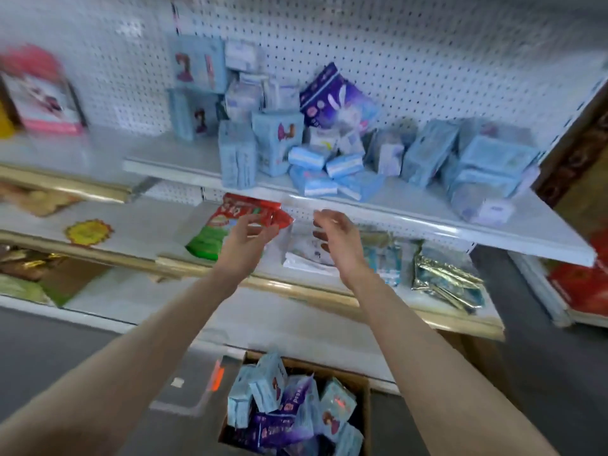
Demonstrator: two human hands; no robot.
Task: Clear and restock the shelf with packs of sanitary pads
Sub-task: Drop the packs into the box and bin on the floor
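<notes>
From my remote seat, far left I see a blurred pink box point(46, 97) standing on a neighbouring shelf, and lower down a yellow sticker point(88, 232) on a white board. A red and green bag point(227, 225) lies on the lower shelf point(421, 307), just behind my left hand point(250, 240). That hand is raised below the upper shelf's front edge with its fingers loosely spread, grasping nothing as far as I can see.

On the floor beneath my arms sits a cardboard carton point(361, 394). It is heaped with light-blue packs point(268, 385) tipped at all angles and a purple pack point(279, 426) lying among them.

My right hand point(335, 238) hangs level with the left and near it, palm turned inward, fingers relaxed and empty.

The upper shelf point(543, 225) backs onto a white pegboard point(427, 44) and carries the sanitary pads:
- two tall blue boxes point(197, 62), one stacked on the other, at its left end
- a tilted purple rabbit pack point(332, 100) leaning in the middle
- small blue packs point(329, 172) jumbled in front of it
- larger pale blue packs point(487, 159) piled towards the right

Below them, right of my right hand, shiny foil packets point(444, 281) lie on the lower shelf, and red packs point(579, 287) show at the far right edge
</notes>
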